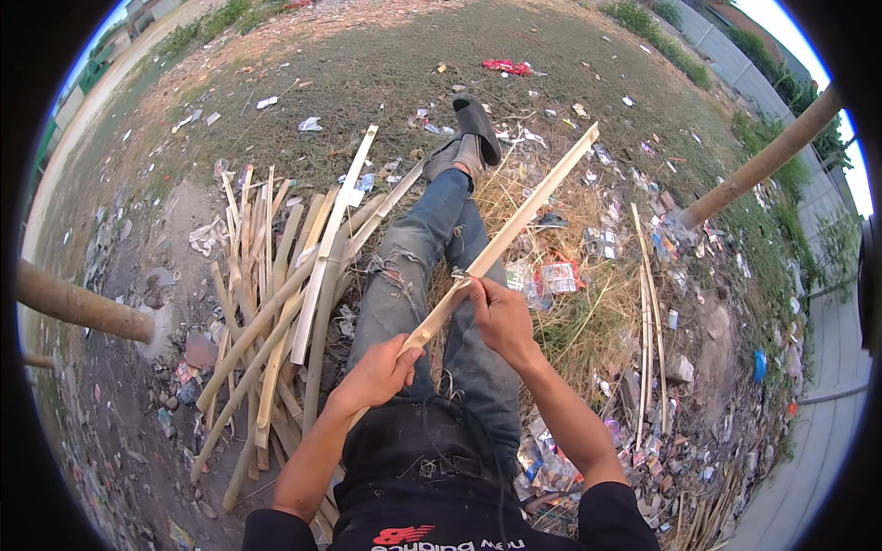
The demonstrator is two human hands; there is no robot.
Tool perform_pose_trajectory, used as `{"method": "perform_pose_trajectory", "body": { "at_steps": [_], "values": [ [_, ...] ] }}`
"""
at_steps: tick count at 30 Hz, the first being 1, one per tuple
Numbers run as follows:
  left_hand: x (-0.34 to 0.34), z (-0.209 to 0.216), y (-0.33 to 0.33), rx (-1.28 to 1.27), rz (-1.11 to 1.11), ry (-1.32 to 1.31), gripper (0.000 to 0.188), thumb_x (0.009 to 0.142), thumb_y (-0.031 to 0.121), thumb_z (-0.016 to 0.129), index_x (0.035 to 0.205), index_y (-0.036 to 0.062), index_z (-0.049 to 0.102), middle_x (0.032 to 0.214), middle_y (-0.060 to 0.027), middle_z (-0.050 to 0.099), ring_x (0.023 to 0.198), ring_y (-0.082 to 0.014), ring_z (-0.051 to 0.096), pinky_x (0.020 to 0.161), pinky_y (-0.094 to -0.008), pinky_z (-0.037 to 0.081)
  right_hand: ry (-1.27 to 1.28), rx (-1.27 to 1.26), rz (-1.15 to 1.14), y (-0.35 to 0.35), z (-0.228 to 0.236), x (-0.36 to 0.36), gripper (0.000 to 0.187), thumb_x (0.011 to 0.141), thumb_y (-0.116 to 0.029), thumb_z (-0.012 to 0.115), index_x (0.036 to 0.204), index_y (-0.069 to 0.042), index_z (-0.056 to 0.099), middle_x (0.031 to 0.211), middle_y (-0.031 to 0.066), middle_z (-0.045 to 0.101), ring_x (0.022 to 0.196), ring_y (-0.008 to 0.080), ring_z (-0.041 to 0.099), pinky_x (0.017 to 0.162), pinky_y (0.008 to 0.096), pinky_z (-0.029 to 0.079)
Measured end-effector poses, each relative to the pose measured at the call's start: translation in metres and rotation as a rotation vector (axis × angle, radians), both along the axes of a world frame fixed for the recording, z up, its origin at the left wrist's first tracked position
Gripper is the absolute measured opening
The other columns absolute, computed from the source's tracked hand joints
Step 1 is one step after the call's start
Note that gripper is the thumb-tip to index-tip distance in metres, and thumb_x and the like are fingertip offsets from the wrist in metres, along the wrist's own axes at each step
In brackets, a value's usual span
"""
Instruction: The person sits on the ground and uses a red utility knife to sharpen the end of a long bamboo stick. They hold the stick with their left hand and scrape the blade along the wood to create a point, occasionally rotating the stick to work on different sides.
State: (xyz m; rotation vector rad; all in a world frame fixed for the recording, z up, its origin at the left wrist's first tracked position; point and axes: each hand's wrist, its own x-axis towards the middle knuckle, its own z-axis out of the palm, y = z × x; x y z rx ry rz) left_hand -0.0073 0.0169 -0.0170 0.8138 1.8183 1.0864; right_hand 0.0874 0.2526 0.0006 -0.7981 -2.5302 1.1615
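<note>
A long, pale split bamboo strip runs slantwise across my lap, its far end beyond my knees to the right. My left hand is closed round its near part, above my thigh. Further up the strip, my right hand is closed in a fist against it. A small reddish edge and a curled shaving show at that fist, but I cannot make out what it holds. Under the strip, my legs in torn jeans are stretched forward, with a dark sandal on a foot.
A heap of bamboo poles and split strips lies to my left. Two thin strips lie on the right beside dry grass. Thick poles stand at left and right. Litter covers the ground; a grey wall runs along the right.
</note>
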Motion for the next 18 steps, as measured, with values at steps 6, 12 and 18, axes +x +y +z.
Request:
{"method": "perform_pose_trajectory", "body": {
  "at_steps": [6, 12, 18],
  "values": [
    [0.002, 0.001, 0.001, 0.033, 0.024, 0.046, 0.027, 0.113, 0.023, 0.052, 0.115, -0.0022, 0.063, 0.071, -0.0066, 0.065, 0.061, -0.0159, 0.061, 0.059, -0.0344, 0.049, -0.033, -0.002, 0.186, -0.048, -0.009, 0.016, 0.046, 0.107, -0.049, 0.060, 0.108, -0.007, 0.079, 0.067, 0.0186, 0.067, 0.063, 0.0374, 0.069, 0.060, 0.0468, 0.050],
    [0.005, 0.003, 0.003, 0.023, 0.038, 0.054, 0.022, 0.111, 0.017, 0.052, 0.114, -0.0018, 0.063, 0.072, -0.0079, 0.066, 0.062, -0.0178, 0.062, 0.061, -0.0348, 0.049, -0.076, -0.248, 0.212, -0.043, -0.013, 0.015, 0.058, 0.107, -0.053, 0.059, 0.087, -0.001, 0.075, 0.056, 0.0090, 0.056, 0.050, 0.0208, 0.055, 0.051, 0.0392, 0.040],
    [0.004, 0.005, 0.007, 0.042, 0.045, 0.043, 0.022, 0.112, 0.018, 0.052, 0.114, -0.0015, 0.063, 0.072, -0.0078, 0.067, 0.063, -0.0178, 0.062, 0.062, -0.0353, 0.049, -0.151, -0.822, 0.292, -0.032, -0.023, 0.016, 0.066, 0.108, -0.056, 0.056, 0.063, -0.008, 0.057, 0.055, -0.0034, 0.043, 0.051, 0.0086, 0.039, 0.048, 0.0289, 0.030]
  ]
}}
